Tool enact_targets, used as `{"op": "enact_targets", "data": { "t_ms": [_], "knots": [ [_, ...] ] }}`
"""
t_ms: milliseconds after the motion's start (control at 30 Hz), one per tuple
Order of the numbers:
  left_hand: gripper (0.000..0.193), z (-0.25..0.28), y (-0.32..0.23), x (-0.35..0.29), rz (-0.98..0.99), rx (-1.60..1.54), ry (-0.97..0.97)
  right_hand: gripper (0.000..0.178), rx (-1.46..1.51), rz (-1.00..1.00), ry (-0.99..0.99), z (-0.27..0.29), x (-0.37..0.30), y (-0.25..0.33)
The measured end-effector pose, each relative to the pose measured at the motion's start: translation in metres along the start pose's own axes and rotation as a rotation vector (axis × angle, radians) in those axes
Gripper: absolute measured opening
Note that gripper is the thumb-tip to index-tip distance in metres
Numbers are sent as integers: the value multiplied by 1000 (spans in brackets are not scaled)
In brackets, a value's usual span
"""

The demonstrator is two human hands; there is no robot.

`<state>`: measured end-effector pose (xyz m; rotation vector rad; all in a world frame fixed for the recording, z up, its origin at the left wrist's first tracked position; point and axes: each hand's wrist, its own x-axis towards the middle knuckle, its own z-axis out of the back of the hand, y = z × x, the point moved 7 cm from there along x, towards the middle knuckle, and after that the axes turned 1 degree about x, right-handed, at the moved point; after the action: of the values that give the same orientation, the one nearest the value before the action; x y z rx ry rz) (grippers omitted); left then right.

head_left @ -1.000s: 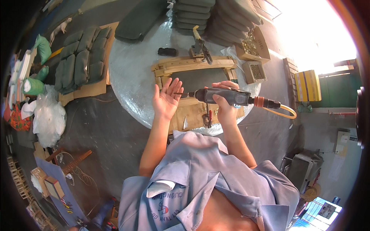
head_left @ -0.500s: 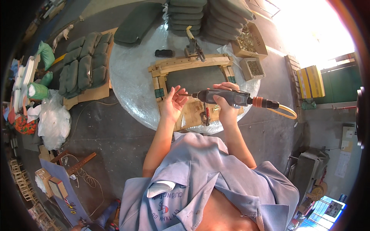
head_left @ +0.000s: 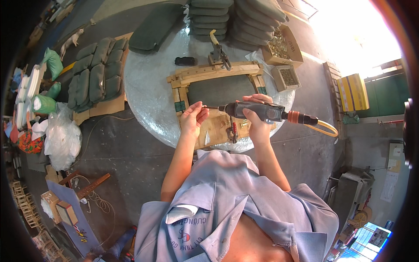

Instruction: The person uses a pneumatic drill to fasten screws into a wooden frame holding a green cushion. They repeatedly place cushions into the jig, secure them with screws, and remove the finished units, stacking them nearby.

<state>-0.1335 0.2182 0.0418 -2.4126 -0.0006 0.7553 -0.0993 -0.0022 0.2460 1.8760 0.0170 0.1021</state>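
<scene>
My right hand (head_left: 257,118) is wrapped round a dark air screwdriver (head_left: 253,111), which lies level with its long bit pointing left. An orange and black coupling joins its rear to a yellow hose (head_left: 327,126). At the tip of the bit, the fingers of my left hand (head_left: 194,117) are pinched together; what is between them is too small to make out. Below both hands is a wooden frame jig (head_left: 205,79) around a dark grey padded panel (head_left: 218,91). A toggle clamp (head_left: 219,56) with a yellow handle stands at its far side, and a red-handled clamp (head_left: 234,131) at its near side.
Plastic film covers the round table (head_left: 144,87). Stacked grey cushions (head_left: 210,19) stand at its far side, beside a carton of screws (head_left: 279,46) and a smaller box of hardware (head_left: 286,77). A black object (head_left: 185,60) lies left of the clamp. More cushions (head_left: 98,70) lie on cardboard to the left.
My left hand's fingers, spread and palm-up before, have closed into a pinch at the bit's tip. The screwdriver and right hand have hardly moved.
</scene>
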Motion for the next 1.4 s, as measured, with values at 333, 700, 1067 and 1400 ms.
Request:
{"op": "enact_targets", "data": {
  "t_ms": [333,700,1067,1400],
  "knots": [
    [17,2,-8,10,23,-61,6,52,12,4,-2,-7,14,-10],
    [19,20,-14,27,-1,-171,-48,51,-2,-156,-64,-19,42,-44],
    [40,56,-51,53,-324,594,-317,52,-246,4,58,-65,72,-77],
    [94,61,-43,86,-424,1513,-680,47,-522,156,216,-108,116,-136]
  ]
}}
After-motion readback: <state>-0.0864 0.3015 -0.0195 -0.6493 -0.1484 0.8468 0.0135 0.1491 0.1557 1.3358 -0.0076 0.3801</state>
